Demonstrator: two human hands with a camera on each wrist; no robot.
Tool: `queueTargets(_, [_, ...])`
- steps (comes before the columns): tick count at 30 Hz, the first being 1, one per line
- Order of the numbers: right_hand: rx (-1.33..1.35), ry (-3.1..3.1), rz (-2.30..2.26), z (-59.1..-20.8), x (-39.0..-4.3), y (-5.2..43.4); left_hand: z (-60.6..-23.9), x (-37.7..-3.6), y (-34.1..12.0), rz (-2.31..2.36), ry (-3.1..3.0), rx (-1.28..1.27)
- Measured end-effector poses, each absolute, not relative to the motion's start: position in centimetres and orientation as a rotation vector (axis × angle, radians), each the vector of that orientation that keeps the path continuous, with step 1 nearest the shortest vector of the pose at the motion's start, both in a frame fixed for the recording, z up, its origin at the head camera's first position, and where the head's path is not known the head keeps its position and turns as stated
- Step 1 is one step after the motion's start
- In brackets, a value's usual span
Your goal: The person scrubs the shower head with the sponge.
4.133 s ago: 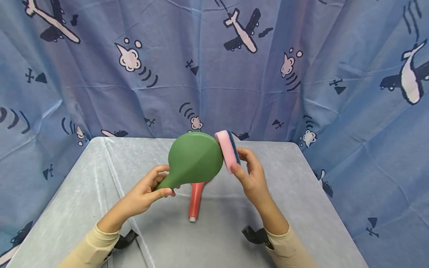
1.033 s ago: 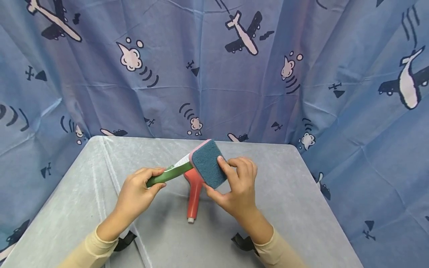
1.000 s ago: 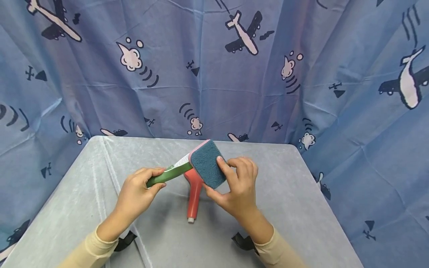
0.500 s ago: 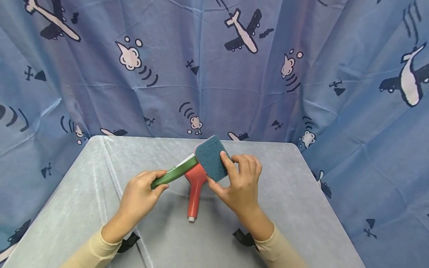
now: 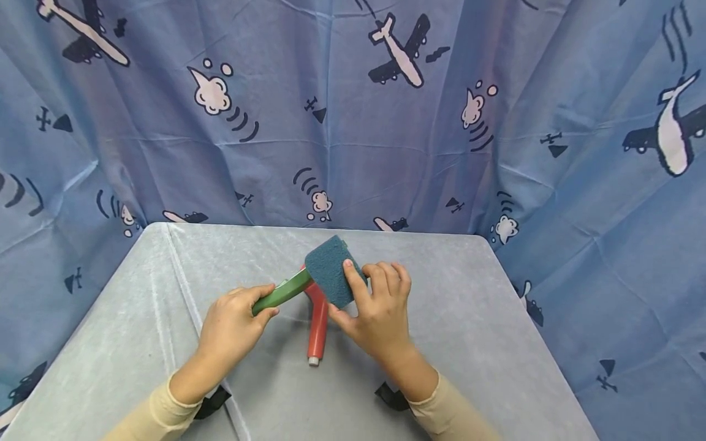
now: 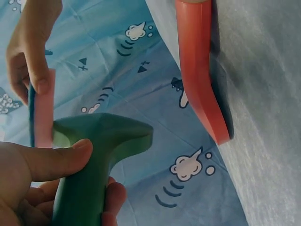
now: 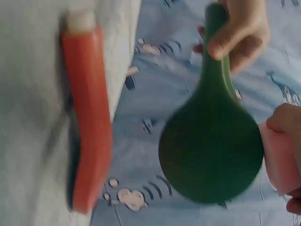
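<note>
My left hand (image 5: 228, 327) grips the handle of a green shower head (image 5: 284, 293), held above the table. In the right wrist view the round green back of this shower head (image 7: 211, 146) shows in full. My right hand (image 5: 380, 312) pinches a sponge (image 5: 332, 269) by its edge, thumb and fingers spread along it. The sponge's blue scouring side faces the head camera and covers most of the green head there. Its pink side (image 6: 44, 110) lies against the green head in the left wrist view.
A red shower head (image 5: 318, 324) with a white handle end lies on the table (image 5: 469, 343), below and behind the green one. A blue curtain (image 5: 353, 122) printed with planes hangs right behind the table and along its sides.
The green shower head has turned from back-on to edge-on, and the sponge has moved from its rim onto its face. Since half a second ago, the sponge and right hand have shifted left and down.
</note>
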State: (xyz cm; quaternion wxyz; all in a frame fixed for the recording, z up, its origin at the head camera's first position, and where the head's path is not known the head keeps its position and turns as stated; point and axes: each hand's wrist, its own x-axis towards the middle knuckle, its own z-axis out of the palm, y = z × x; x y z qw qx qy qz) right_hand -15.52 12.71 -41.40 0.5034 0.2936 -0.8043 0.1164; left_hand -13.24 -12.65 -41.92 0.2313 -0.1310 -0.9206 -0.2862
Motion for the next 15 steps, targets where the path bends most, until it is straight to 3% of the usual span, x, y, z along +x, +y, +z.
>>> queueTargets(5, [0.866, -1.899, 0.157, -42.4, -15.1, 11.5, -42.0, -13.1, -12.5, -0.752, -2.524, -0.365])
queueTargets(11, [0.676, -1.951, 0.287, -41.4, -15.7, 12.9, -42.0, -12.9, -12.3, -0.753, -2.497, -0.359])
queueTargets(15, [0.769, -1.901, 0.244, -41.6, -15.4, 12.4, -42.0, -12.9, -12.3, -0.735, -2.467, -0.365])
